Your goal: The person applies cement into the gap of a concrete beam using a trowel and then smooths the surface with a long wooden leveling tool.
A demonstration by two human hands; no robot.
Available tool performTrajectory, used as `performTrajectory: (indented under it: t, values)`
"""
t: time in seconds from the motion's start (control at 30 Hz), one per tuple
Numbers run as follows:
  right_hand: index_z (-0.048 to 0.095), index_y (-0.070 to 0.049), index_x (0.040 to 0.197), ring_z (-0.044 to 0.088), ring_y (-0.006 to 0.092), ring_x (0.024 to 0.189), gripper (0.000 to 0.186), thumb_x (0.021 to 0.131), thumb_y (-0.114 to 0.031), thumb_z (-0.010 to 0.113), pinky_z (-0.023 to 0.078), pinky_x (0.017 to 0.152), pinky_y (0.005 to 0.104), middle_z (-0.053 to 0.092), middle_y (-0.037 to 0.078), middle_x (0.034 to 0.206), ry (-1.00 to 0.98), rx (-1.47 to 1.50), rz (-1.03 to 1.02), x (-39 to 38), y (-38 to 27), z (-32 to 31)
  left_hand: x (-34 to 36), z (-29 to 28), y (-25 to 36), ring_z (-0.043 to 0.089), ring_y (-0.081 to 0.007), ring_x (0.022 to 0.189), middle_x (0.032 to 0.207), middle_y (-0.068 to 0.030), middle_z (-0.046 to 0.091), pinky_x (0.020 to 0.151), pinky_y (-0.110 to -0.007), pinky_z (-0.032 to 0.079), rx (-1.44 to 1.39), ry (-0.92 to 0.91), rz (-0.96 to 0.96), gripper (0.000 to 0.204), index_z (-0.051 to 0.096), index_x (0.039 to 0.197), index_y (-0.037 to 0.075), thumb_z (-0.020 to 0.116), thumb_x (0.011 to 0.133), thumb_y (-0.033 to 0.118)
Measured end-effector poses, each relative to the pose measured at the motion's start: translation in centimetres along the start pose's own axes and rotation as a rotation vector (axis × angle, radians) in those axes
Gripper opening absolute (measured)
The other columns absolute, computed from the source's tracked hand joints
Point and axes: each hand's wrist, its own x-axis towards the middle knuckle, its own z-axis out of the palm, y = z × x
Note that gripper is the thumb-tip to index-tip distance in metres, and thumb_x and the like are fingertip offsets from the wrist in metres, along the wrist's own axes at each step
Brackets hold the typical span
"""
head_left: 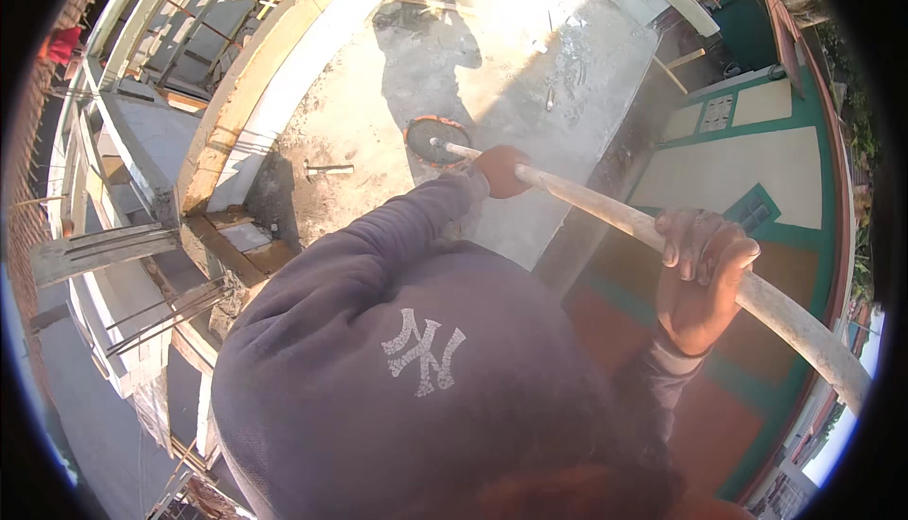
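A long pale wooden pole (605,211) slants across from the tub to the right edge. My left hand (502,172) is wrapped round it near its far end, with the arm stretched forward. Farther back along the pole, my right hand (702,279) is closed round it, fingers curled over the top. The pole's far tip reaches over a round tub (410,132) with an orange rim, which holds dark grey material. Whatever head the pole may carry there is too small to make out.
A hammer (329,170) lies on the dusty concrete floor (331,127) left of the tub. To the left run wooden formwork boards (253,80) and thin metal rods (165,321). A cream and green wall (757,175) stands at the right. My shadow (421,56) falls ahead.
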Motion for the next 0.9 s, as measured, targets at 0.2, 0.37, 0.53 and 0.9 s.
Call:
performTrajectory:
  t: [0.2,0.37,0.53,0.9]
  values:
    - [0.049,-0.008,0.076,0.051,0.0195,0.069,0.043,0.107,-0.037,0.058,0.047,0.088,0.0486,0.047,0.003,0.068,-0.183,-0.059,0.098,5.7,7.2,2.7,0.6,-4.2,-8.4,0.067,-0.0433,0.087,0.084,-0.0195,0.069,0.075,-0.052,0.051,0.100,0.093,-0.165,0.025,0.069,0.083,0.007,0.078,0.077,0.029]
    - [0.052,-0.007,0.076,0.053,0.0204,0.069,0.040,0.105,-0.033,0.063,0.049,0.090,0.0490,0.050,0.003,0.069,-0.336,0.014,0.118,10.9,11.3,3.9,0.3,-4.2,-15.7,0.067,-0.0431,0.095,0.095,-0.0201,0.070,0.081,-0.052,0.051,0.146,0.346,-0.244,0.028,0.069,0.088,0.006,0.078,0.078,0.031]
    - [0.054,-0.005,0.074,0.057,0.0187,0.072,0.041,0.105,-0.031,0.063,0.052,0.086,0.0464,0.056,0.005,0.071,-0.512,-0.073,0.085,16.7,14.2,3.6,4.3,-5.8,-17.2,0.066,-0.0414,0.105,0.100,-0.0179,0.070,0.087,-0.052,0.051,0.134,0.363,-0.417,0.035,0.073,0.095,0.007,0.080,0.077,0.036]
    - [0.058,-0.002,0.078,0.061,0.0154,0.073,0.040,0.105,-0.031,0.064,0.051,0.072,0.0338,0.061,0.007,0.073,-0.390,-0.230,0.161,30.1,23.1,-2.5,16.2,-2.4,-17.8,0.053,-0.0367,0.136,0.147,-0.0281,0.051,0.112,-0.045,0.044,-0.168,0.361,-1.000,0.104,0.046,0.148,-0.003,0.082,0.076,0.063]
